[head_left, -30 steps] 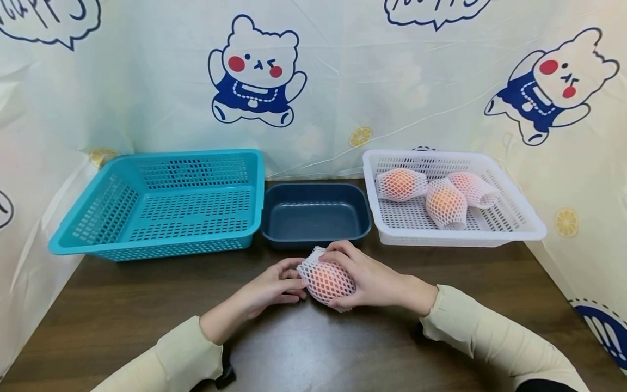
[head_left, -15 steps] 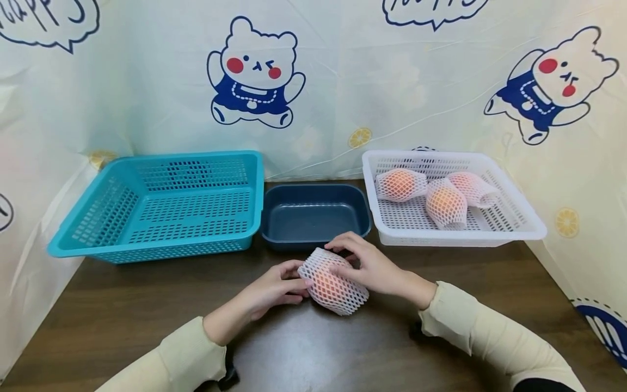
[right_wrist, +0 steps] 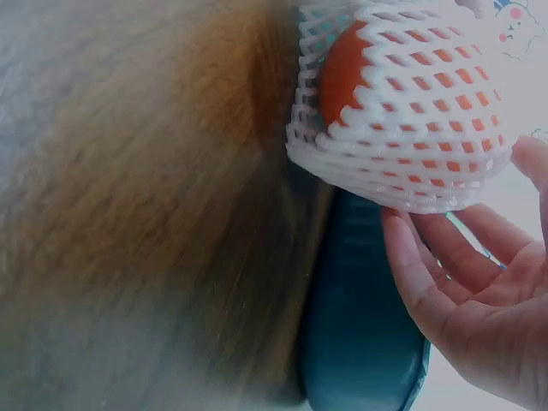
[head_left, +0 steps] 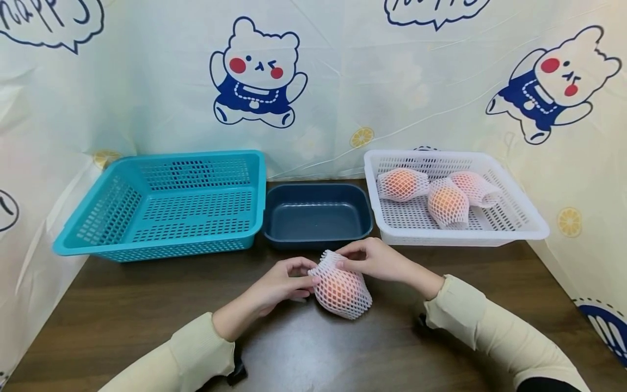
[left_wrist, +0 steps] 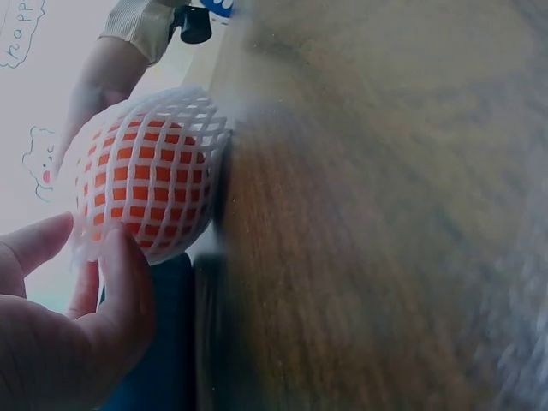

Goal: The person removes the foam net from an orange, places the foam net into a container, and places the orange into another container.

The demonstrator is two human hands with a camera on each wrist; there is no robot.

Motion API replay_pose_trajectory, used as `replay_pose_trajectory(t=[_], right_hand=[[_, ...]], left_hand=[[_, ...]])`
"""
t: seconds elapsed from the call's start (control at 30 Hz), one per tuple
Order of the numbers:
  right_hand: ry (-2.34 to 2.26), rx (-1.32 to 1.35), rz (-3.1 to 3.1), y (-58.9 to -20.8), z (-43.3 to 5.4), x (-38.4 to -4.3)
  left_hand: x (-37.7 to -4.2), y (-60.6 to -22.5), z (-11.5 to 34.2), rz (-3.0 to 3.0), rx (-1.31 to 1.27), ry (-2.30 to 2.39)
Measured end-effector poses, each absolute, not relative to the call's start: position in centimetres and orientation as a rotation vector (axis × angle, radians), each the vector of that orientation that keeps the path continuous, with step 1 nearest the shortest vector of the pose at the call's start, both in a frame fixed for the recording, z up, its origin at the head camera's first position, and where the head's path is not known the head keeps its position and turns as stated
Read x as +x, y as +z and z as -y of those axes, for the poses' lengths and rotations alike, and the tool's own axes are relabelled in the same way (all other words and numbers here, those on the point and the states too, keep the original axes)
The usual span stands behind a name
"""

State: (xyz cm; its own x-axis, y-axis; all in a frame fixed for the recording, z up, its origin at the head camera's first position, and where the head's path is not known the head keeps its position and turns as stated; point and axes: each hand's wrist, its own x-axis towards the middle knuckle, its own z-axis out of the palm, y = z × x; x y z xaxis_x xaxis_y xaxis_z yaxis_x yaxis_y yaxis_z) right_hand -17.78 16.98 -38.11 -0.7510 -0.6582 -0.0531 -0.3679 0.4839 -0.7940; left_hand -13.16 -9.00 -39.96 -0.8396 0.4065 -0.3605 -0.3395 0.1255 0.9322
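Note:
A round orange-red fruit (head_left: 342, 294) in a white foam net sleeve (left_wrist: 128, 193) is between both hands, just in front of the dark blue bin (head_left: 318, 239). My left hand (head_left: 280, 286) pinches the sleeve's left edge between thumb and fingers. At the sleeve's upper end, my right hand (head_left: 379, 262) pinches the netting with thumb and forefinger. Seen from the right wrist, the sleeve gapes at one end and bare orange-red skin (right_wrist: 341, 77) shows there. The fruit's kind cannot be told under the net.
At the back left stands a turquoise basket (head_left: 161, 247) with holes in its walls. The white basket (head_left: 455, 237) at back right holds three netted fruits (head_left: 448, 202). A printed curtain (head_left: 333, 81) hangs behind the brown wooden table (head_left: 303, 354).
My right hand has shifted from around the fruit's right side to the sleeve's upper end. The netted fruit has turned and moved slightly right, and the left hand followed it.

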Motion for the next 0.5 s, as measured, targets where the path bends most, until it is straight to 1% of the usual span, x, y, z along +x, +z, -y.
replay_pose_trajectory(t=[0.5], right_hand=[[-1.275, -0.915, -2.427, -37.35, -16.59, -17.11]], left_hand=[[-13.01, -39.45, 9.15, -1.931, 0.224, 1.768]])
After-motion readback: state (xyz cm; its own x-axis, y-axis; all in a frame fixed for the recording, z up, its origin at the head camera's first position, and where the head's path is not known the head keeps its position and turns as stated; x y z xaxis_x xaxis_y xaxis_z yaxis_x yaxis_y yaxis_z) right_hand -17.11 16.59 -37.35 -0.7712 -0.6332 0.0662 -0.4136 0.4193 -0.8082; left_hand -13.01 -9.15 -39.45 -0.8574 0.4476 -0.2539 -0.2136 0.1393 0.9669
